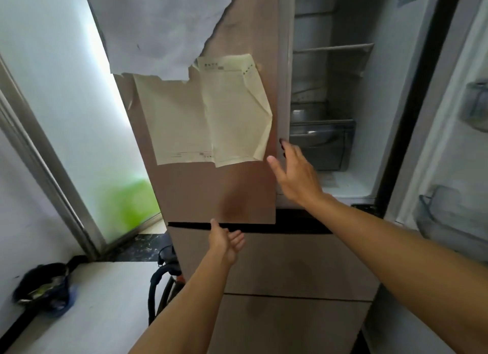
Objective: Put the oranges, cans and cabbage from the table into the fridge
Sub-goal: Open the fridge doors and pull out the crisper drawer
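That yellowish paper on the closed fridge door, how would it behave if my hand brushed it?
Probably floppy: the yellowish paper is already creased, its right edge curling off the fridge door. Likely very light, so it may flap or tear rather than resist.

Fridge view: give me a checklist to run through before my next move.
1. Right door open: ok.
2. Left door open: not ok, it is closed, with papers stuck on it.
3. Room on the shelf: ok, bare surface shows.
4. Left hand free: ok, open grip, holding nothing.
5. Right hand free: ok, open grip, at the left door's edge.
6. Oranges, cans, cabbage located: cannot tell, none in view.
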{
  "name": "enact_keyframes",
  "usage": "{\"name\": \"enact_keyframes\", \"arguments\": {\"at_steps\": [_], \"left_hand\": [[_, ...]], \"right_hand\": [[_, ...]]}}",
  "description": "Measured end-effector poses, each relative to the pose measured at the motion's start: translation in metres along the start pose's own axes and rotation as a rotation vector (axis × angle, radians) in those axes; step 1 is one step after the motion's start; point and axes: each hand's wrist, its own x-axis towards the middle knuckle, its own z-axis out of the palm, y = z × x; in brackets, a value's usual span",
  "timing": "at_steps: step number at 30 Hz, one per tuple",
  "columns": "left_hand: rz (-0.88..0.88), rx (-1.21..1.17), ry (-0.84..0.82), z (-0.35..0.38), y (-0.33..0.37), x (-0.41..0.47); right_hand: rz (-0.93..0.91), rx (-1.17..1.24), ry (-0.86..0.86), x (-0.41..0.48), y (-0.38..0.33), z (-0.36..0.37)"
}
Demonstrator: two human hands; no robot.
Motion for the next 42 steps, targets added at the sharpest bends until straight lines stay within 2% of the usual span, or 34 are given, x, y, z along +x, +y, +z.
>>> {"name": "enact_keyframes", "arguments": {"at_steps": [5,12,18,25,30,35,40,42], "left_hand": [[-0.073,-0.206,-0.027,0.027,0.011,0.029],[-0.148,-0.307,-0.05,0.029,0.013,0.032],[-0.11,-0.214,-0.102,0.015,0.01,0.021],[-0.034,-0.08,-0.077,-0.014,0.003,-0.016],[0.056,0.023,-0.066,-0.049,0.005,-0.058],[0.218,0.226,0.046,-0.082,0.017,-0.106],[0.337,0.296,0.273,-0.13,0.044,-0.148],[0.443,0.312,0.364,-0.148,0.06,-0.16]], "right_hand": [[0.053,0.081,0.163,0.029,-0.003,0.04],[0.051,0.08,0.19,0.029,0.001,0.052],[0.064,0.058,0.15,0.011,-0.011,0.042],[-0.011,-0.021,0.159,-0.042,-0.037,0.028],[-0.22,-0.017,0.091,-0.079,-0.04,0.003],[-0.178,0.032,0.108,-0.101,-0.021,-0.014],[-0.151,0.001,-0.056,-0.113,-0.032,0.009],[-0.164,0.015,-0.108,-0.116,-0.048,0.023]]}}
